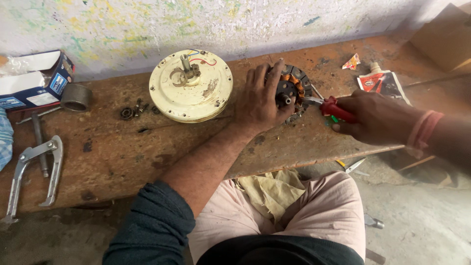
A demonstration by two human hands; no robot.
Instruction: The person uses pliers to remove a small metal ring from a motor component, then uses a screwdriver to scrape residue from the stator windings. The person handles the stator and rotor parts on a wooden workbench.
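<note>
Head view: two hands (314, 105), one stator (293, 88), one red-handled tool (336, 109).

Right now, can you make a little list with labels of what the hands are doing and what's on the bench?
left hand: pressing down on the round motor core with copper windings
right hand: holds red-handled tool, tip at the core
beside core: cream round fan cover with wires
bench left: metal puller, metal ring, blue-white box
</note>
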